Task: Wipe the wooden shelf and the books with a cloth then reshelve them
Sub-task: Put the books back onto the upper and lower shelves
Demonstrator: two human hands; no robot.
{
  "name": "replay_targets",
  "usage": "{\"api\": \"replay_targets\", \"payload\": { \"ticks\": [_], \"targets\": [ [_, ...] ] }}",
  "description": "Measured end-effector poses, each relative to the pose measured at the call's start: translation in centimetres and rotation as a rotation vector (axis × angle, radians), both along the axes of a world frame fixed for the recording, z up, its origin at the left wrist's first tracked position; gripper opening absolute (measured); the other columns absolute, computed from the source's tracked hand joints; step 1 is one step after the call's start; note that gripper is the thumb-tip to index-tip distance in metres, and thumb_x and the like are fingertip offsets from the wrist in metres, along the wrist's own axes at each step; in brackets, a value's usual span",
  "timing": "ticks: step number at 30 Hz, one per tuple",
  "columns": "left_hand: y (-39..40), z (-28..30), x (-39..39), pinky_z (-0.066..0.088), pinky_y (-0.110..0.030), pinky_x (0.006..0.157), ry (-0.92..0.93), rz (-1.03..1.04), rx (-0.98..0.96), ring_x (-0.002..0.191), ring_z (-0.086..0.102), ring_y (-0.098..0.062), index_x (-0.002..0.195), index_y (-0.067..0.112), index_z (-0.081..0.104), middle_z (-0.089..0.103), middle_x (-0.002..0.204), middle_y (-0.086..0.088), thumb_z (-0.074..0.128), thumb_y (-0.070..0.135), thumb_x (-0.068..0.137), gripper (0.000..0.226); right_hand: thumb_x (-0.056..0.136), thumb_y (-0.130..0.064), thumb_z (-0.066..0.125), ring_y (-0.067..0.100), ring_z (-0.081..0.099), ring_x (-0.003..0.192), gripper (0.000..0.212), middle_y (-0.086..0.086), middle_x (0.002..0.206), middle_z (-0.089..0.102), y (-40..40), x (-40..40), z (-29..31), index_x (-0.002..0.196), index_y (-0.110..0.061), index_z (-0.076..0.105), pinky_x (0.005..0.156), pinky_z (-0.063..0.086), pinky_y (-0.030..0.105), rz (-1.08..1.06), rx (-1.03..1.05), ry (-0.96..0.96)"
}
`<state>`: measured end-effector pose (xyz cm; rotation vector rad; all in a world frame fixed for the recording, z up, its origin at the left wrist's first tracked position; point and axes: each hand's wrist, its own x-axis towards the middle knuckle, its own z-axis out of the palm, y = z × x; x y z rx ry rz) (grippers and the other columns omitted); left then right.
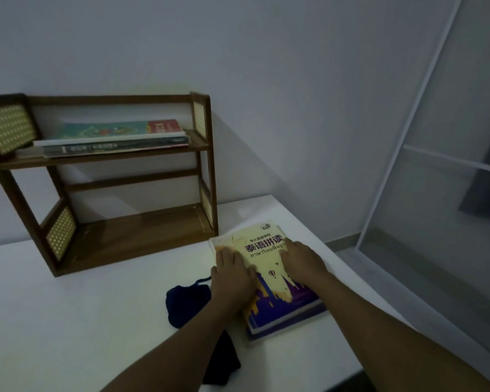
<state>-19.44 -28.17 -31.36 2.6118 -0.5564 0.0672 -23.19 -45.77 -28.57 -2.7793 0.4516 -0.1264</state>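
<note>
Both hands lie flat on a yellow book (269, 267) that sits on the white tabletop (82, 321), just right of the wooden shelf (105, 179). The left hand (232, 275) rests palm down on the book's left part, fingers straight and pointing away from the person. The right hand (303, 261) presses on the right part in the same way, fingers spread over the printed title — neither hand curls round anything. The yellow cover carries a purple skyline along its near edge, and the book lies on top of another volume whose purple edge shows beneath it.

A dark cloth (188, 304) lies crumpled on the tabletop just left of the book, partly under the left forearm, with more dark fabric trailing toward the near edge.

The shelf stands against the wall at the tabletop's far side, with woven cane panels in its side frames. On its upper board a stack of books (111, 135) lies flat — a teal and red cover on top, darker spines below. The lower board holds nothing that can be made out.

To the right stands a glass partition (450, 165) in a pale frame.
</note>
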Motion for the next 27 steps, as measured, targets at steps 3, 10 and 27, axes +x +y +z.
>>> {"api": "replay_targets", "payload": {
  "ticks": [3,10,27],
  "targets": [
    [-0.2,-0.2,0.1,0.032,-0.054,0.11,0.118,0.045,-0.019,0.142,0.013,-0.042,0.144,0.014,0.025,0.005,0.156,-0.016,0.032,0.051,0.096,0.061,0.101,-0.035,0.03,0.031,0.058,0.102,0.038,0.015,0.117,0.059,0.0,0.0,0.2,0.126,-0.011,0.045,0.083,0.048,0.039,-0.015,0.029,0.015],
    [-1.0,0.8,1.0,0.045,-0.042,0.102,0.288,0.249,-0.36,0.127,0.04,-0.036,0.135,0.009,0.033,0.02,0.147,-0.023,0.067,0.037,0.085,0.067,0.095,-0.048,0.049,0.032,0.057,0.114,0.063,0.017,0.129,0.056,0.3,1.9,1.9,0.135,0.0,0.041,0.083,0.046,0.033,-0.244,0.314,0.066],
    [0.3,2.4,3.9,0.054,-0.043,0.077,0.791,0.315,-0.82,0.102,0.058,-0.031,0.124,0.021,0.035,0.053,0.119,-0.011,0.07,0.042,0.074,0.065,0.086,-0.055,0.061,0.03,0.07,0.09,0.054,0.011,0.101,0.072,-1.6,0.8,3.1,0.109,-0.006,0.067,0.088,0.056,0.048,-0.262,0.893,-0.169]
  ]
}}
